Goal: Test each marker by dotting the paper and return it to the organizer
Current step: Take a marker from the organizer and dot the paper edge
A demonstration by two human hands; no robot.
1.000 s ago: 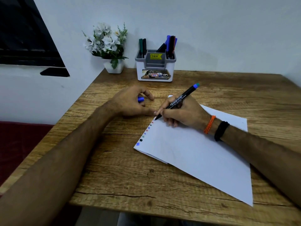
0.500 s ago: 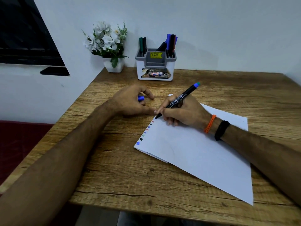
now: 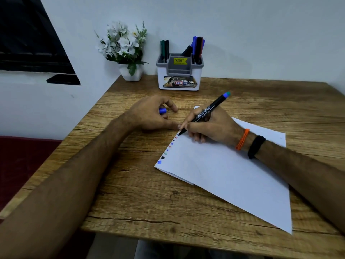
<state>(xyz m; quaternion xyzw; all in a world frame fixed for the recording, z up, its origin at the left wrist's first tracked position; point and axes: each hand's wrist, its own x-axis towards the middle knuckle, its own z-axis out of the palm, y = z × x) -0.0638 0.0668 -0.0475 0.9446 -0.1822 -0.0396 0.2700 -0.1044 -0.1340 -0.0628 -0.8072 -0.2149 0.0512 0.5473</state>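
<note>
Two hands working: right hand (image 3: 211,126) is gripping one marker (image 3: 203,114) tip-down on paper (image 3: 233,174); left hand (image 3: 149,114) is closing round one blue cap (image 3: 162,110)

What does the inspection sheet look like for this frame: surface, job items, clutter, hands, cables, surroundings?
Surface: wooden table, grainy, set against a white wall.
Job's things: white paper lying at an angle, with a row of coloured dots along its left edge; black marker with its tip on the paper at the far end of the row; blue cap; organizer at the back edge holding more markers.
Clutter: flower pot beside the organizer.
Hands: left hand rests on the table, holding the cap; right hand grips the marker.
Cables: nothing seen.
Surroundings: dark window at left.
</note>
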